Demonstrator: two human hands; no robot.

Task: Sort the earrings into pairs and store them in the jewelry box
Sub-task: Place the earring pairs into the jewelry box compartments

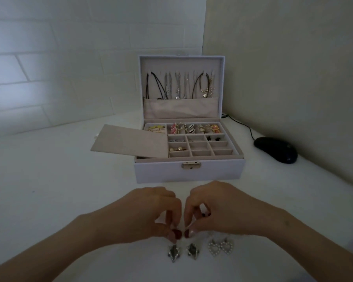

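Lower centre: left hand [151,210], thumb and forefinger pinched together just above left star earring [173,254]. Beside it, right star earring [192,251] under right hand [216,208], pinched likewise; actual grip impossible to tell. Further right, heart earrings [221,247] paired. Above, jewelry box [228,171], lid open.
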